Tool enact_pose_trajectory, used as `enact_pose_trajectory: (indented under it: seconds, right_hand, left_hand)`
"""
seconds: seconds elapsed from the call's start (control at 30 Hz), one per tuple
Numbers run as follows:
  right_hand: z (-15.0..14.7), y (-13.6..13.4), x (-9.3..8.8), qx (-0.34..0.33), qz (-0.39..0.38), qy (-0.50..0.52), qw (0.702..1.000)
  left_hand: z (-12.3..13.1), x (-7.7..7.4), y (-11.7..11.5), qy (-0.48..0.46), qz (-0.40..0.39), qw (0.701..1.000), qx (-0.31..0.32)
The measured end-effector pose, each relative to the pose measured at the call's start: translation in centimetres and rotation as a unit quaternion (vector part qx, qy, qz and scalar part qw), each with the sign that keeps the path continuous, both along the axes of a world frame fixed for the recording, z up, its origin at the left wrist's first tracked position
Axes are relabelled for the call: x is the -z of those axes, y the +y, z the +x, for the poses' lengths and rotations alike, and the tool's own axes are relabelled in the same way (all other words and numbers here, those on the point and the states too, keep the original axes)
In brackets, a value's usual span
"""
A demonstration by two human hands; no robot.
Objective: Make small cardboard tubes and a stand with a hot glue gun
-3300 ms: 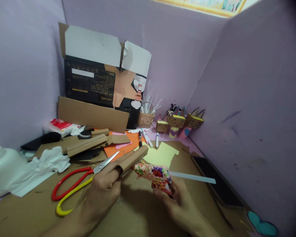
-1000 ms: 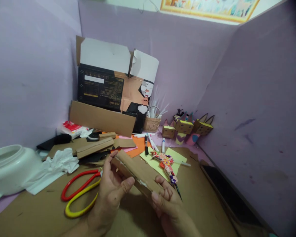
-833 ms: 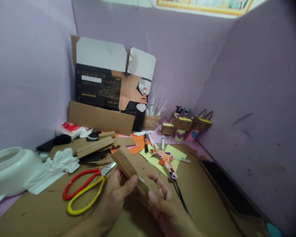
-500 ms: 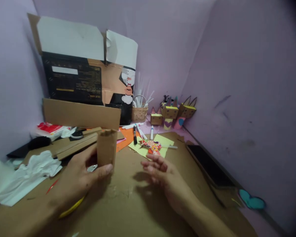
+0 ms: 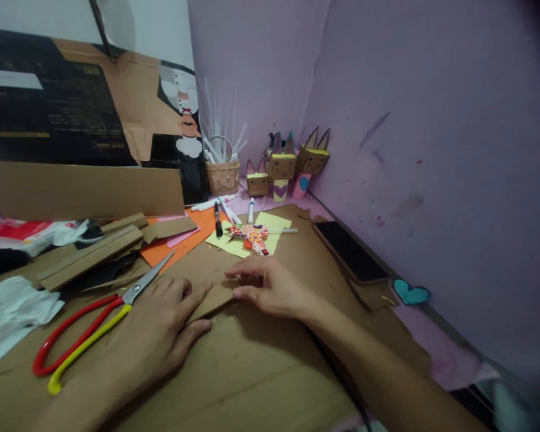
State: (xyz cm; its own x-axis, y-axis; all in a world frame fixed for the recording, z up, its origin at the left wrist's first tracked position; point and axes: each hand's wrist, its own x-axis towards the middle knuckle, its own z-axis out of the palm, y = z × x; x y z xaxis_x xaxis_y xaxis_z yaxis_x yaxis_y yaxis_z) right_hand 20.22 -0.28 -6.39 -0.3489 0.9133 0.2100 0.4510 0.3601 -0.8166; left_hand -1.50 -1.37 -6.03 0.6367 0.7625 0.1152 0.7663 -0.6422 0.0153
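A small piece of brown cardboard (image 5: 215, 297) lies low over the cardboard-covered table, between my two hands. My left hand (image 5: 168, 324) grips its left end, fingers on top and thumb along the near edge. At the other end, my right hand (image 5: 267, 288) pinches the piece between thumb and fingers. Scissors (image 5: 137, 289) with red and yellow handles lie beside my left hand, partly behind it. Just beyond my right hand, a flower-patterned glue gun (image 5: 252, 235) with a glue stick at its back rests on yellow paper (image 5: 273, 231).
Cardboard strips (image 5: 94, 255) and crumpled tissue (image 5: 20, 312) lie at left. Markers (image 5: 251, 211), a woven basket (image 5: 224, 177) of glue sticks and cardboard animal figures (image 5: 282, 168) stand or lie at the back. A dark phone-like slab (image 5: 353, 252) lies by the right wall.
The cardboard piece went from upright in my left hand to low over the table. My right hand has closed on its other end. The view has shifted right, and the scissors now show fully.
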Motion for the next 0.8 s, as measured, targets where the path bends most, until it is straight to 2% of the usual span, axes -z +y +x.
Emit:
enact_pose_trajectory:
  seconds: [0.1, 0.33, 0.5, 0.63, 0.73, 0.8]
  right_hand:
    - [-0.1, 0.1, 0.3, -0.04, 0.034, -0.041, 0.998]
    - [-0.4, 0.0, 0.3, -0.048, 0.069, -0.064, 0.994]
    - [-0.5, -0.5, -0.1, -0.034, 0.019, -0.101, 0.994]
    - [-0.7, -0.8, 0.0, -0.024, 0.011, -0.079, 0.997]
    - [-0.6, -0.7, -0.2, -0.047, -0.076, -0.036, 0.995]
    - [-0.3, -0.4, -0.7, -0.026, -0.112, 0.019, 0.993]
  left_hand:
    - [0.0, 0.4, -0.2, 0.011, 0.011, 1.0, 0.008]
    - [0.3, 0.2, -0.4, 0.013, -0.005, 1.0, 0.001]
    - [0.6, -0.2, -0.9, -0.009, -0.048, 0.999, 0.02]
    - [0.4, -1.1, -1.3, -0.041, -0.087, 0.995, 0.013]
    - [-0.6, -2.1, -1.5, -0.089, -0.147, 0.985, 0.026]
    - [-1.3, -2.8, -1.6, -0.142, -0.167, 0.975, 0.023]
